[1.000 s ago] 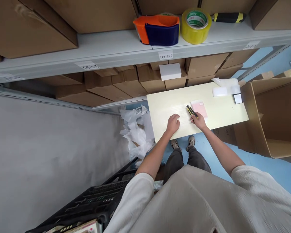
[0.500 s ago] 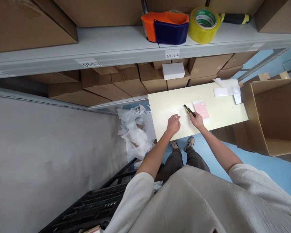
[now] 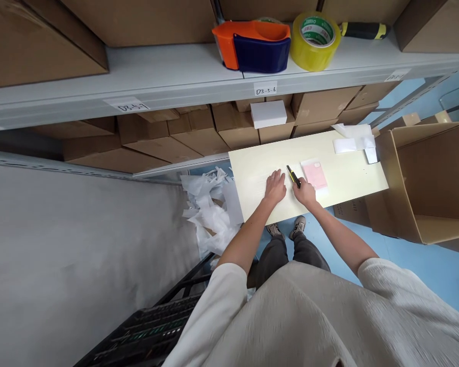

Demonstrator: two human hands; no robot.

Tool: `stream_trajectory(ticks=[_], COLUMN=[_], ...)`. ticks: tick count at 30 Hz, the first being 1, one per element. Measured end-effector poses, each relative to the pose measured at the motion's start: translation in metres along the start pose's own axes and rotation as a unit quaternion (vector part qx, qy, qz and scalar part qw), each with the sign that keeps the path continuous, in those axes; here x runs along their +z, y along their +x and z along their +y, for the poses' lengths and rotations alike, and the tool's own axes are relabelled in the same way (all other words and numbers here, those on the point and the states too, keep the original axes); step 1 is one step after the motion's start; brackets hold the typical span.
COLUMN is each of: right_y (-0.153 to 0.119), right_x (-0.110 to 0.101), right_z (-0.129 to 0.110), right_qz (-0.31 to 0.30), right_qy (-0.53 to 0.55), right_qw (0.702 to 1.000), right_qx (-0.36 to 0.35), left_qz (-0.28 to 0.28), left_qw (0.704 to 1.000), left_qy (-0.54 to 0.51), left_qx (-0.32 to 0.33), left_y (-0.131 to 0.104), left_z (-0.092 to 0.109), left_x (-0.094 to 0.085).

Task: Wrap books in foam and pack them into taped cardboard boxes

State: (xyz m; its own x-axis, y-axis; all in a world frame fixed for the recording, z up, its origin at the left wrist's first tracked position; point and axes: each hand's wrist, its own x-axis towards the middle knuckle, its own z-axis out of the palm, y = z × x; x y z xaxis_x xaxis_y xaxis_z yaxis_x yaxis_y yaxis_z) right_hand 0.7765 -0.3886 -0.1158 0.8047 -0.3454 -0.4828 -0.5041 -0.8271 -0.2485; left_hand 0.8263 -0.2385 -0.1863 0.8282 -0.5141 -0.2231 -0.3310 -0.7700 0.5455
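My left hand (image 3: 276, 187) lies with its fingers spread on the pale board (image 3: 252, 178), holding nothing. To its right, my right hand (image 3: 304, 193) is closed around a black and yellow utility knife (image 3: 292, 176), whose front end points up and to the left. Just beyond the knife, a pink flat item (image 3: 315, 175) rests on a white sheet on the board. White pieces (image 3: 345, 146) and a small dark-edged item (image 3: 371, 155) lie at the board's far right end.
Orange and blue tape dispenser (image 3: 252, 47), yellow tape roll (image 3: 315, 42) and a black-yellow handle (image 3: 364, 30) sit on the upper shelf. A large open carton (image 3: 413, 193) stands right. Crumpled white wrap (image 3: 214, 214) lies left; a white box (image 3: 269, 113) sits behind on cartons.
My left hand has moved slightly forward and flattened on the board. The right hand, still holding the knife, has moved a little left and nearer to me. The whole view has shifted slightly.
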Motion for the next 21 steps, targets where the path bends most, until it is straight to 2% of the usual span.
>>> stream_trajectory(ticks=[6,21], right_y=[-0.0028,0.0046], right_x=[-0.0002,0.003], right_z=[-0.0108,-0.0062], right_qz=[-0.021,-0.031], right_qy=[-0.055,-0.092], right_qw=[0.998,0.995], right_qx=[-0.017,-0.036], left_qz=[-0.028,-0.043], left_qw=[1.0,0.998], left_qy=[0.008,0.039], left_qx=[-0.007,-0.006], left_y=[0.0007,0.0061], left_z=[-0.0039,-0.0024], left_x=[0.003,-0.0004])
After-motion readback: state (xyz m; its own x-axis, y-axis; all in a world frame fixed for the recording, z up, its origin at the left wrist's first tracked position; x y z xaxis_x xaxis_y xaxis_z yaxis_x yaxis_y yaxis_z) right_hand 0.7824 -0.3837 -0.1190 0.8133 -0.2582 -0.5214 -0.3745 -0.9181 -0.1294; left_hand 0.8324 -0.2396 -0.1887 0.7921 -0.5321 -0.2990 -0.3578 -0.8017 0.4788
